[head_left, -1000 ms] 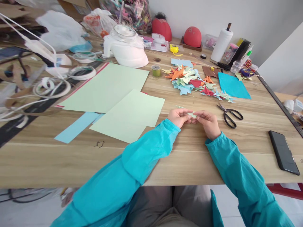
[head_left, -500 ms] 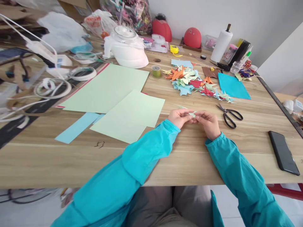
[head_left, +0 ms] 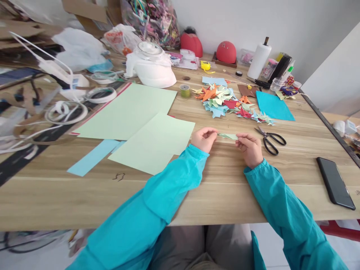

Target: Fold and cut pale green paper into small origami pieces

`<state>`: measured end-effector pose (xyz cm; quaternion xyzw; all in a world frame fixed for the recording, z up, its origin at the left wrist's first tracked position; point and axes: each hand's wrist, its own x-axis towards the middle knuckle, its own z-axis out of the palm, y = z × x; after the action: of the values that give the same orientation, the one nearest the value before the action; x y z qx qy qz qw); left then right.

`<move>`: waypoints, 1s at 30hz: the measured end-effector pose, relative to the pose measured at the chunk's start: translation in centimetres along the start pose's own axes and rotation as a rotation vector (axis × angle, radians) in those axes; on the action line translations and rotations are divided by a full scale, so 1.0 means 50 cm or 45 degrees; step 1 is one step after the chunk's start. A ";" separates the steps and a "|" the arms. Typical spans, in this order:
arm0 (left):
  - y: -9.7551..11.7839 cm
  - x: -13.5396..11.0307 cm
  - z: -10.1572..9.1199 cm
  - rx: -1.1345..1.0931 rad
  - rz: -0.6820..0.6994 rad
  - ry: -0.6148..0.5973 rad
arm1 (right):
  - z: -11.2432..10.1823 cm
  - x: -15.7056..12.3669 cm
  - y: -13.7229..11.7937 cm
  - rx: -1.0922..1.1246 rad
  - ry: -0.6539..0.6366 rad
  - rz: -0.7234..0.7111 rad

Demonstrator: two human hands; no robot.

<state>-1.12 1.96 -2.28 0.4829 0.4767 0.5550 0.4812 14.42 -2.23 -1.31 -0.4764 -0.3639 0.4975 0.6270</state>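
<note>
Between my two hands stretches a small folded piece of pale green paper (head_left: 228, 136), held just above the table. My left hand (head_left: 204, 138) pinches its left end between thumb and fingertips. At its right end, my right hand (head_left: 249, 147) grips it the same way. Beyond my hands lies a heap of folded paper cranes (head_left: 222, 98) in orange, green, blue and red. Black-handled scissors (head_left: 272, 140) rest just right of my right hand. Large pale green sheets (head_left: 157, 144) lie to the left of my left hand.
A blue paper strip (head_left: 92, 157) pokes out under the green sheets. A spool of thread (head_left: 185, 90) stands left of the cranes. Toward the right are a turquoise paper square (head_left: 275, 106) and a phone (head_left: 335, 183). Coiled white cable (head_left: 66, 112) lies at far left.
My hands have drawn apart, my left hand shifting left, so more of the folded green paper shows between them. The view has tilted slightly.
</note>
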 end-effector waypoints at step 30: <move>-0.004 -0.025 0.011 0.006 -0.025 -0.209 | 0.023 -0.021 0.008 -0.488 -0.253 -0.150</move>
<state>-0.48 0.78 -2.52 0.5232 0.4418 0.5077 0.5228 12.99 -2.95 -1.33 -0.5134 -0.5391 0.4260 0.5141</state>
